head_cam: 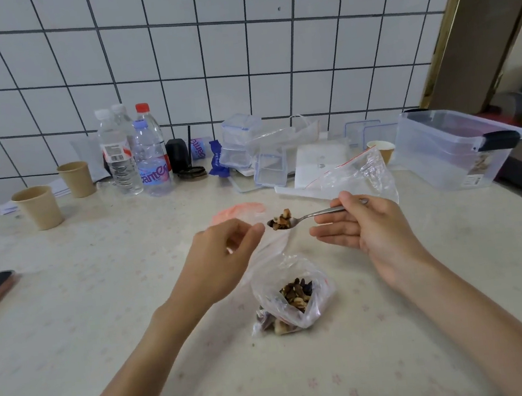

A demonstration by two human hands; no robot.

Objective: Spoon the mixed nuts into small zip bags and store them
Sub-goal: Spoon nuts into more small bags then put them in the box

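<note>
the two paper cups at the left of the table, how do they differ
The nearer paper cup stands closer to the table's left edge and looks larger in the head view; the farther paper cup sits back toward the tiled wall, beside the water bottles, and looks smaller. Both are plain tan, upright and untouched by either hand.

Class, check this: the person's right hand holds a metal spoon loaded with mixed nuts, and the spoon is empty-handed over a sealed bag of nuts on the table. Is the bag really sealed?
No. The head view shows the bag of nuts standing open at the top. The rest holds: the right hand holds the loaded spoon.
</note>
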